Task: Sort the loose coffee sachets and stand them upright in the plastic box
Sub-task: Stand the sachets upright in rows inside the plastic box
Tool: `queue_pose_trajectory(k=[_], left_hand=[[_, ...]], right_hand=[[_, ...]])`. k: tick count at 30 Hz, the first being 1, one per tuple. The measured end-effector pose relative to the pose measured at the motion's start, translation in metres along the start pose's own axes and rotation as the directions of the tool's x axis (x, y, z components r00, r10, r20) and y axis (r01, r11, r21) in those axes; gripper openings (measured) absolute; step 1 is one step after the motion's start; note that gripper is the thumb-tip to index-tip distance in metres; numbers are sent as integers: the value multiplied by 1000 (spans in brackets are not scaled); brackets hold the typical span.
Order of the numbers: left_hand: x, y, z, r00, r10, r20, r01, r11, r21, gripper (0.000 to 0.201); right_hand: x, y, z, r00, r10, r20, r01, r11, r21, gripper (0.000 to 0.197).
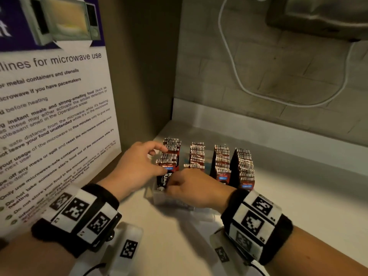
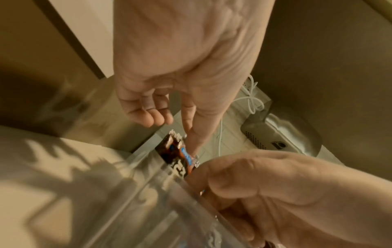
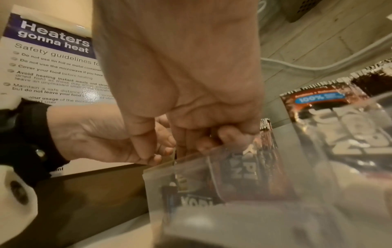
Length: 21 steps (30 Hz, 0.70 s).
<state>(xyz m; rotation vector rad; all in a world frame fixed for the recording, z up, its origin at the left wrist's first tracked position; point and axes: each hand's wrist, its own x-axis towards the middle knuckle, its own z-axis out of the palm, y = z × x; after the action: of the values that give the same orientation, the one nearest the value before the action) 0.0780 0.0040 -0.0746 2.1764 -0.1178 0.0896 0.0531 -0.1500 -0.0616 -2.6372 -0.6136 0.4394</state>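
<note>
On the table point(image 1: 298, 196), the right hand point(image 1: 191, 188) curls its fingers point(image 3: 146, 147) round a dark sachet point(image 1: 162, 181) at the near-left end of the plastic box point(image 1: 171, 200). The left hand point(image 1: 135, 166), fingers loosely spread, touches the upright sachets point(image 1: 169, 154) behind; three more rows point(image 1: 221, 162) stand rightward.

Right hand point(image 1: 192, 189) hides plastic box point(image 1: 159, 198) front; its grip unclear.

Both forearms reach in from the bottom of the head view, each wrist wrapped in a black band. The left hand point(image 1: 137, 166) sits mid-frame – index finger and thumb reaching forward, the other fingers loosely curled. The right hand point(image 1: 191, 188), just right of it and lower, is knuckles-up – fingers curled tightly under
</note>
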Motion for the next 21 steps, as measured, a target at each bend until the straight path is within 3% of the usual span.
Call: queue_pose_trajectory(k=[3, 7, 9, 12, 15, 18, 21], left_hand=[[1, -7, 3, 1000, -21, -13, 21, 999, -24, 57], [4, -12, 6, 997, -69, 19, 70, 994, -88, 63], [4, -13, 7, 996, -89, 33, 92, 989, -116, 65], [4, -14, 8, 991, -122, 46, 128, 979, -158, 75], [4, -14, 8, 982, -167, 89, 182, 961, -207, 87], [3, -15, 10, 963, -236, 131, 265, 916, -302, 78], [0, -13, 11, 941, -295, 165, 338, 835, -434, 51]], right_hand=[[2, 6, 3, 996, -25, -83, 27, 999, 31, 16], [-2, 15, -4, 978, -20, -207, 43, 993, 110, 10], [-5, 20, -11, 962, 45, -270, 10, 980, 200, 9], [-9, 28, -19, 907, 192, -376, -27, 916, 401, 22], [-5, 27, -19, 875, 270, -401, -19, 848, 530, 20], [4, 17, -13, 872, 300, -387, -5, 795, 607, 19], [16, 7, -2, 865, 296, -406, -18, 826, 564, 18]])
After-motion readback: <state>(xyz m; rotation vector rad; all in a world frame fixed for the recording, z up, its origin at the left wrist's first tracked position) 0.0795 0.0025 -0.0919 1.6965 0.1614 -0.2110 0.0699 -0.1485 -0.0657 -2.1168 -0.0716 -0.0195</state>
